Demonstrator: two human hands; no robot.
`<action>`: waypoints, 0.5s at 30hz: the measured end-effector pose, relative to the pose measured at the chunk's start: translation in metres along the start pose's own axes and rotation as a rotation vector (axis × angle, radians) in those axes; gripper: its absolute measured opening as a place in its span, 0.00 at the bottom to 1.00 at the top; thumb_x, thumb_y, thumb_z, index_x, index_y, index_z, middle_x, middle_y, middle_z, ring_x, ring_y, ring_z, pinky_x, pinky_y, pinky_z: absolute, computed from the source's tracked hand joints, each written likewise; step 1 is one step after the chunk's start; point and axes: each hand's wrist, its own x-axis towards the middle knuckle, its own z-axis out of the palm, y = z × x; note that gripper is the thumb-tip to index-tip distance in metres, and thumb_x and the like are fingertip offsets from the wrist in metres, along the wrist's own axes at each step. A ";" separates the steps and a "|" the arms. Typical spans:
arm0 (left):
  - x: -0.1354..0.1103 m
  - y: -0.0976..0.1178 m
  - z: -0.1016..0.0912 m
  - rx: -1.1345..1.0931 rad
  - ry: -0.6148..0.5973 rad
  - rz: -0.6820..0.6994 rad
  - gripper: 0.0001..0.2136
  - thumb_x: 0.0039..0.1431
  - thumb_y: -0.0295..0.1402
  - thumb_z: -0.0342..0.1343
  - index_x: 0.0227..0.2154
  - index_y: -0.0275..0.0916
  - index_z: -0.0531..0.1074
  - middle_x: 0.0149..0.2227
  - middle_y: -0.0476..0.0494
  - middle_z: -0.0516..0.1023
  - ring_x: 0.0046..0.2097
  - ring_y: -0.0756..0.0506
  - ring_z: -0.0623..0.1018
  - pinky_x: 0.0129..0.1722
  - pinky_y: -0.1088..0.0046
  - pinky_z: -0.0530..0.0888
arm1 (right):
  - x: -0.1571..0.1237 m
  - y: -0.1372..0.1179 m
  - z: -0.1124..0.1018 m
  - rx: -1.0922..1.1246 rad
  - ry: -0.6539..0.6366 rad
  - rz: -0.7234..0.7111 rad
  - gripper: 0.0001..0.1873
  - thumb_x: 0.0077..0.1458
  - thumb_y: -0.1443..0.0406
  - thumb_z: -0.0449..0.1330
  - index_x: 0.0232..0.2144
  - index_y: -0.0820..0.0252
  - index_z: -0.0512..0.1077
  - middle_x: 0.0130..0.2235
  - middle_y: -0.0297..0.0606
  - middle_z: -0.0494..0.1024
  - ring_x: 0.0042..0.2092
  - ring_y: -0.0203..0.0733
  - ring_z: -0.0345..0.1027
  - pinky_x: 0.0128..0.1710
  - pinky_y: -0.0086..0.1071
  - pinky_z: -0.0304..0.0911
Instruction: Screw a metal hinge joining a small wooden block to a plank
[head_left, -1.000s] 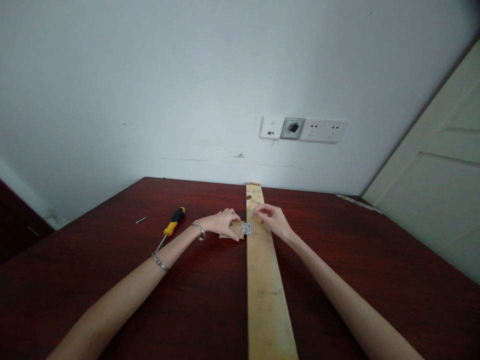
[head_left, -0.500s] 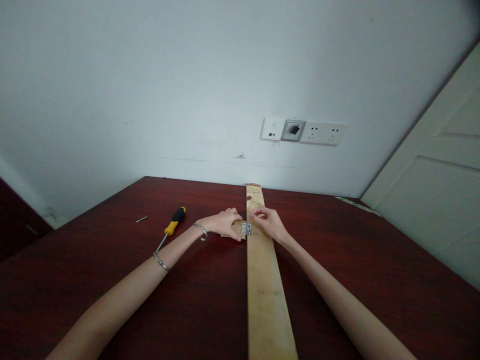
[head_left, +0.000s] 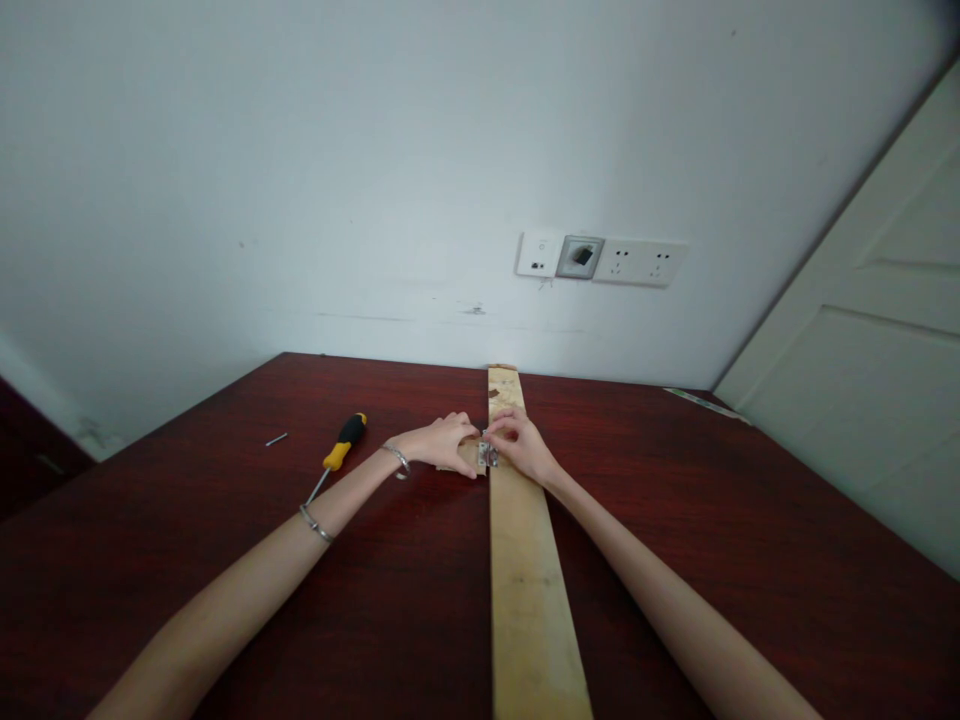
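Observation:
A long pale wooden plank [head_left: 529, 580] lies on the dark red table, running away from me toward the wall. Against its left edge sits a small wooden block [head_left: 471, 456], gripped between the thumb and fingers of my left hand [head_left: 439, 442]. A silver metal hinge [head_left: 488, 456] spans the seam between block and plank. Over the hinge, my right hand [head_left: 523, 450] has thumb and forefinger pinched together. Whatever is between those fingertips is too small to make out. The right hand's other fingers rest near the plank's surface.
Left of my left hand lies a screwdriver [head_left: 345, 441] with a yellow and black handle, its shaft partly behind my forearm. A short metal rod [head_left: 276, 439] lies farther left. Wall sockets [head_left: 637, 262] are above the table's far edge; a white door [head_left: 885, 320] stands at right.
My right hand's pinched fingertips have moved slightly left and down, from the plank beside the hinge to over the hinge. The left hand keeps its hold on the block. The view has shifted a little.

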 end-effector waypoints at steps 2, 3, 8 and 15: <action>0.000 -0.001 0.001 -0.003 0.004 0.001 0.29 0.43 0.52 0.61 0.44 0.36 0.69 0.44 0.41 0.64 0.45 0.41 0.66 0.44 0.68 0.64 | 0.000 0.000 0.000 -0.011 0.000 -0.007 0.07 0.49 0.61 0.61 0.28 0.57 0.76 0.41 0.39 0.67 0.46 0.43 0.63 0.45 0.36 0.60; 0.000 -0.001 0.001 -0.005 0.005 0.001 0.29 0.43 0.52 0.61 0.44 0.36 0.69 0.44 0.41 0.65 0.45 0.41 0.66 0.44 0.68 0.64 | 0.000 0.000 0.000 -0.011 -0.001 -0.011 0.07 0.49 0.60 0.61 0.28 0.57 0.76 0.42 0.39 0.67 0.47 0.43 0.63 0.45 0.36 0.60; 0.001 -0.001 0.002 0.000 0.010 -0.004 0.28 0.43 0.52 0.60 0.43 0.38 0.69 0.44 0.42 0.65 0.46 0.41 0.66 0.44 0.68 0.64 | 0.000 0.000 0.000 -0.018 -0.014 -0.027 0.07 0.49 0.60 0.61 0.29 0.57 0.76 0.43 0.39 0.65 0.48 0.43 0.62 0.46 0.36 0.60; 0.001 0.000 0.001 0.009 0.013 0.008 0.27 0.45 0.52 0.59 0.42 0.36 0.69 0.43 0.41 0.66 0.45 0.41 0.67 0.44 0.68 0.64 | 0.000 -0.002 0.000 -0.024 -0.010 -0.040 0.06 0.50 0.61 0.61 0.28 0.56 0.76 0.42 0.39 0.66 0.48 0.43 0.62 0.46 0.36 0.60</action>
